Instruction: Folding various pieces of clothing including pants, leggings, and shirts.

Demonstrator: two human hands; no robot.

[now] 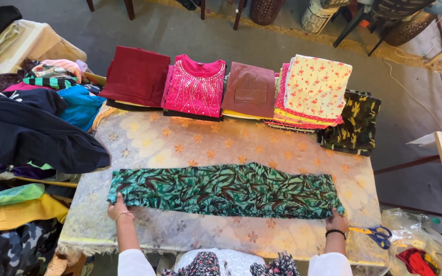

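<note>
Green leaf-print cloth [226, 190] flat on table [292, 148] | left hand [117, 208], right hand [336, 221] grips pinch its ends (lengthwise fold)

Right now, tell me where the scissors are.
In the head view, the scissors lie at the table's near right corner, just right of the right hand, which grips the end of the green leaf-print cloth.

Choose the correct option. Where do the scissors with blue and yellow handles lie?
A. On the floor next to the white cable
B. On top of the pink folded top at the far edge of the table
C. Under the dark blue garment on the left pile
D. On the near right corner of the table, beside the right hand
D: the scissors lie on the table at its near right corner, just right of the right hand, which holds the end of the green leaf-print cloth.
</note>
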